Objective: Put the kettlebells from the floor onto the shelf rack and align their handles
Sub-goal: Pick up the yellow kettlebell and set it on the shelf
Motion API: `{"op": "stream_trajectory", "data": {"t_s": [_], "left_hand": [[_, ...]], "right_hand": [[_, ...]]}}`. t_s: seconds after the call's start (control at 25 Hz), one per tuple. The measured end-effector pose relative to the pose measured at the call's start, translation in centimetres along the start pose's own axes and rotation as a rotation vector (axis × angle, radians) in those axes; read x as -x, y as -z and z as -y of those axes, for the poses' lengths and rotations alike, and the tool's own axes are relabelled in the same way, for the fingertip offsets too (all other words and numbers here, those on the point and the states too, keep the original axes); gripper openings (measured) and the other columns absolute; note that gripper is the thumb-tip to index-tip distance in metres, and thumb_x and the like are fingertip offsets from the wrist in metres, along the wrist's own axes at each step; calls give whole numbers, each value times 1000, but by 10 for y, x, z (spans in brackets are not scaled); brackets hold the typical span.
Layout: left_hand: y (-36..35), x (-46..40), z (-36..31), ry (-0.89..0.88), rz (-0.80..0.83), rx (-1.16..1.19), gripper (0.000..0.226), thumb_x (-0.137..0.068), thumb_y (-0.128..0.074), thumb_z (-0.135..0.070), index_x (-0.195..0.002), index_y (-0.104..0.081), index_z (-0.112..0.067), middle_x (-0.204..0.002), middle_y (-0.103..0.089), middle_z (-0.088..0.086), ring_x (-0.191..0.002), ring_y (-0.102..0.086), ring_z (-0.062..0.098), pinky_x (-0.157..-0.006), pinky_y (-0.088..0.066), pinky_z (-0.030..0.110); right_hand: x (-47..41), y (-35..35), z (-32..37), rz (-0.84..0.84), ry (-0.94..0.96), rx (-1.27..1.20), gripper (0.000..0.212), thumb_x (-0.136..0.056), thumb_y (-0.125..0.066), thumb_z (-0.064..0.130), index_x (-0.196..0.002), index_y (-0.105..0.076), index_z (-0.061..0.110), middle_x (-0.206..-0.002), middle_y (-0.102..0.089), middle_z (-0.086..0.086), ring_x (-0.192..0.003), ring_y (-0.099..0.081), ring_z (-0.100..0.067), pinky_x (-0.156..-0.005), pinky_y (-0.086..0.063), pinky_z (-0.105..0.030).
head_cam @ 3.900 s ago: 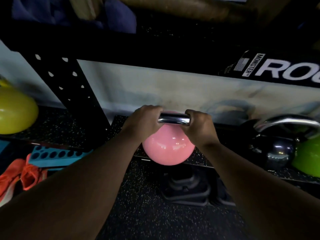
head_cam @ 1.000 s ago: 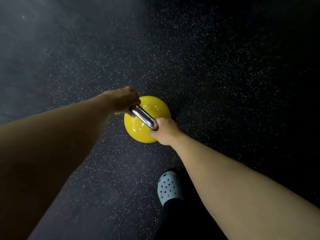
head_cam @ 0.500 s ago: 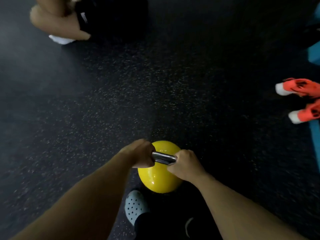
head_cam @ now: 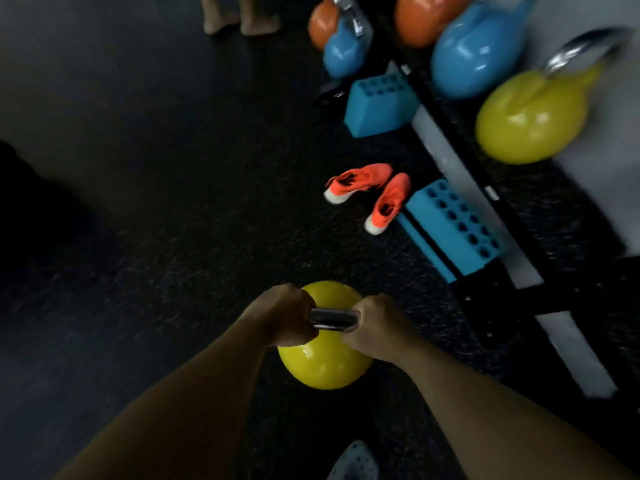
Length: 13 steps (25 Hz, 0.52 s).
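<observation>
Dark speckled rubber floor [head_cam: 156,202] fills most of the view, with the low shelf rack [head_cam: 512,216] running along the right side. Both hands hold the yellow kettlebell [head_cam: 323,365] by its steel handle [head_cam: 333,319]: the left hand [head_cam: 287,315] and the right hand [head_cam: 375,327] are each closed in a full grip around one end, the bare middle showing between them. The bell hangs in front of the person, apparently clear of the floor, well apart from the rack. On the rack sit another yellow bell [head_cam: 526,123] and a blue one [head_cam: 474,53]. Orange shoes [head_cam: 370,194] and a blue foam block [head_cam: 453,230] lie on the floor beside it.

This looks like the carry step. The next move calls for walking the bell past the shoes and block to an open spot on the rack, lowering it under control, then turning its handle to match its neighbours.
</observation>
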<state>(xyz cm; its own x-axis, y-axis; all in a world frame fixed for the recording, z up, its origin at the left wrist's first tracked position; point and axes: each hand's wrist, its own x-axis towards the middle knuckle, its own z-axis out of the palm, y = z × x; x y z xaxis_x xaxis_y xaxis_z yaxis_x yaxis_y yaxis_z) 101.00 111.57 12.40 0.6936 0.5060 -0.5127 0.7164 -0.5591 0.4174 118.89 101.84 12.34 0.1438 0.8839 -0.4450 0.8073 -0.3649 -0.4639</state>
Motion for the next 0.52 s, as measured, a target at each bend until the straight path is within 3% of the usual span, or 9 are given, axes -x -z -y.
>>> {"op": "stream_trajectory", "data": {"t_s": [0.08, 0.16, 0.28, 0.44, 0.52], "left_hand": [[38, -44, -55, -93, -41, -117, 23, -79, -61, -43, -93, -69, -26, -81, -67, -5, -74, -66, 14, -64, -56, 32], [70, -84, -104, -187, -116, -208, 27, -76, -60, -45, -89, -69, -22, -85, -71, 0, -80, -68, 22, -64, -52, 30], [113, -134, -171, -328, -198, -305, 29, -77, -60, -45, -91, -70, -21, -91, -73, 6, -88, -69, 29, -68, -52, 34], [179, -201, -256, -590, -340, -402, 34, -79, -64, -44, -94, -71, -14, -91, -73, 14, -89, -68, 36, -70, -52, 35], [207, -232, -291, -720, -358, -347, 29, -76, -68, -36, -87, -72, -10, -87, -73, 20, -85, -69, 40, -69, -53, 41]], "right_hand": [[7, 59, -35, -120, -45, -2, 35, -63, -68, 34, -48, -38, 23, -47, -38, 7, -47, -47, -15, -40, -25, -24], [11, 112, -67, -231, -78, 9, 38, -64, -69, 32, -50, -37, 21, -50, -43, 4, -54, -54, -27, -43, -27, -27], [18, 183, -103, -377, -135, 55, 26, -68, -71, 33, -61, -52, 17, -70, -67, -11, -73, -67, -34, -52, -39, -30], [18, 268, -147, -590, -267, 121, 28, -71, -69, 34, -87, -73, 11, -84, -74, -15, -84, -70, -34, -65, -51, -32], [14, 303, -166, -718, -311, 147, 29, -69, -68, 34, -87, -75, 11, -79, -73, -17, -80, -70, -37, -63, -51, -32]]}}
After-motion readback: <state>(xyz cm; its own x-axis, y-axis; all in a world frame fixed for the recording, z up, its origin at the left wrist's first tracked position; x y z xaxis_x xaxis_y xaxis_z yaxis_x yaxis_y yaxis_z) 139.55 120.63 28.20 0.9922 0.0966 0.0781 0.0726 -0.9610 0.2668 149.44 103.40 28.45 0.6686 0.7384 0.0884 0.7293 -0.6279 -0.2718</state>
